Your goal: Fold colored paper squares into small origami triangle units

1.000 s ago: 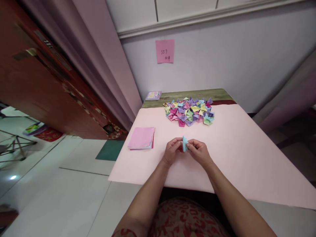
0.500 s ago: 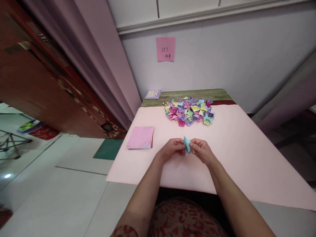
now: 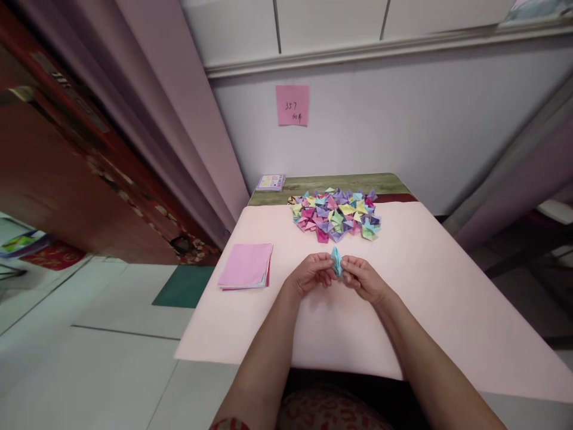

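Observation:
Between my two hands is a small light blue folded paper (image 3: 336, 261), held upright just above the pink-covered table (image 3: 344, 334). My left hand (image 3: 314, 273) pinches its left side with thumb and fingers. On the opposite side, my right hand (image 3: 362, 277) grips the paper's right edge, fingers curled beneath. Beyond my hands lies a heap of folded paper boats (image 3: 338, 215) in purple, pink, yellow, green and blue. A stack of square paper sheets (image 3: 246, 265), pink on top, rests to the left of my left hand.
A small pile of printed cards (image 3: 270, 182) sits at the table's back left corner. A pink note (image 3: 292, 106) with handwriting is stuck on the wall behind. A purple curtain (image 3: 179, 113) and a red-brown door (image 3: 58, 179) stand to the left.
The light blue paper has turned between my fingers and now looks narrower. My view has tilted up slightly, so the table's things appear lower and further left.

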Demonstrator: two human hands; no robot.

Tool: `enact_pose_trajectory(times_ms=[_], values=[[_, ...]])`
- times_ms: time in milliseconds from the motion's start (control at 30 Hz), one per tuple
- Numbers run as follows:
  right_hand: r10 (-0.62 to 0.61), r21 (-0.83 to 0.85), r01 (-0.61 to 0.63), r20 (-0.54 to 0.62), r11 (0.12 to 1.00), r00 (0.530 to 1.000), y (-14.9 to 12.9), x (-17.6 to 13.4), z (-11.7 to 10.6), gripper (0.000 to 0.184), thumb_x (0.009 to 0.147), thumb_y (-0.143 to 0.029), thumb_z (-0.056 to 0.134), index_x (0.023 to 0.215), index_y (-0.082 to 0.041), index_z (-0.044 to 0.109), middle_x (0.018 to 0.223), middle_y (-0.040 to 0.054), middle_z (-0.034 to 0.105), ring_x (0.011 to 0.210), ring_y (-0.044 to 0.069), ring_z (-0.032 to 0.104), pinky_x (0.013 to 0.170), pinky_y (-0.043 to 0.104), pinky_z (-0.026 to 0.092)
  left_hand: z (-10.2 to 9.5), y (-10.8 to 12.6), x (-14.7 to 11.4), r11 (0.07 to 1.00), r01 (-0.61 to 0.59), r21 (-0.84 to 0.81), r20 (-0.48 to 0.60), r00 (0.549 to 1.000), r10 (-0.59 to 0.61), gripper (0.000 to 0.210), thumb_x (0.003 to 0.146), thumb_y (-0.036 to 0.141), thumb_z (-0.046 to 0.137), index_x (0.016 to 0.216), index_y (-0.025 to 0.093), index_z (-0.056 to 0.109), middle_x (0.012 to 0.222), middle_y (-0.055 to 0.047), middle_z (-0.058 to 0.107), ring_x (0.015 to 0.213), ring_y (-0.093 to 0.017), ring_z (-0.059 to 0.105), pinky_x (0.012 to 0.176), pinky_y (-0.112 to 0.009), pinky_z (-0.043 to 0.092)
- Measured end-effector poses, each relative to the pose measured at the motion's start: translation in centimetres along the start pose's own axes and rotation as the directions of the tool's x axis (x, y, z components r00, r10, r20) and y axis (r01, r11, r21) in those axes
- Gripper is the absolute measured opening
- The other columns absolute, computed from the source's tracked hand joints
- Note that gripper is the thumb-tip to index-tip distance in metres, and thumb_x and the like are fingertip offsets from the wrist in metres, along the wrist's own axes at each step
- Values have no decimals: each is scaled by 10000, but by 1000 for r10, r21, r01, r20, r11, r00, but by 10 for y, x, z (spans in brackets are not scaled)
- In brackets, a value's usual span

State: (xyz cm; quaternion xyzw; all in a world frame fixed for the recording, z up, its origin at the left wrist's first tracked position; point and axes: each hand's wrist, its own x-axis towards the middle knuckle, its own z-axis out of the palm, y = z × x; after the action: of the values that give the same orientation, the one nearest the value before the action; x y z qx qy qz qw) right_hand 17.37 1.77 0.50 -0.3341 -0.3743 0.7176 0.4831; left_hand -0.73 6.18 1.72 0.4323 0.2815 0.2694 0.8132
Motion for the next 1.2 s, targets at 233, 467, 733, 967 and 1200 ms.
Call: enact_pose_trajectory(times_ms=[233, 467, 733, 967, 1200], values=[[32, 53, -31, -16, 998, 999, -2, 23, 0, 360, 772, -436, 766, 723, -171, 529, 495, -71, 507, 360, 10, 208, 380, 174, 125, -8, -7, 5, 981, -63, -185, -89, 995, 47, 393, 714, 411, 805, 885, 115, 611, 605, -14, 685, 378, -82, 572, 363, -150, 407], [21, 31, -20, -55, 999, 998, -1, 25, 0, 351, 796, -458, 739, 752, -186, 522, 508, -72, 498, 363, 22, 239, 382, 181, 137, -9, -9, 11, 971, -28, -236, -36, 999, 20, 363, 743, 399, 790, 885, 116, 612, 631, -28, 698, 395, -97, 597, 347, -155, 409], [90, 76, -88, -20, 993, 996, -6, 26, -4, 321, 785, -432, 752, 778, -178, 556, 454, -100, 432, 343, 5, 141, 370, 174, 125, -8, -7, 15, 972, 5, -236, 25, 1000, 1, 373, 760, 395, 773, 937, 111, 608, 565, -4, 665, 318, -70, 524, 308, -143, 336], [104, 115, -98, -53, 989, 993, -11, 23, -2, 315, 765, -414, 761, 750, -180, 551, 488, -77, 477, 358, 13, 187, 368, 173, 165, -10, 1, 11, 974, -55, -218, -56, 997, 43, 347, 747, 397, 775, 844, 118, 594, 564, -13, 665, 327, -75, 530, 317, -142, 354], [-38, -84, 23, -177, 996, 983, -4, 23, -3, 315, 753, -431, 783, 736, -189, 583, 540, -31, 565, 448, 76, 474, 423, 187, 351, -4, 3, 10, 991, -131, 17, -225, 965, 132, 405, 694, 453, 798, 836, 142, 581, 653, -29, 691, 513, -154, 654, 499, -256, 546]])
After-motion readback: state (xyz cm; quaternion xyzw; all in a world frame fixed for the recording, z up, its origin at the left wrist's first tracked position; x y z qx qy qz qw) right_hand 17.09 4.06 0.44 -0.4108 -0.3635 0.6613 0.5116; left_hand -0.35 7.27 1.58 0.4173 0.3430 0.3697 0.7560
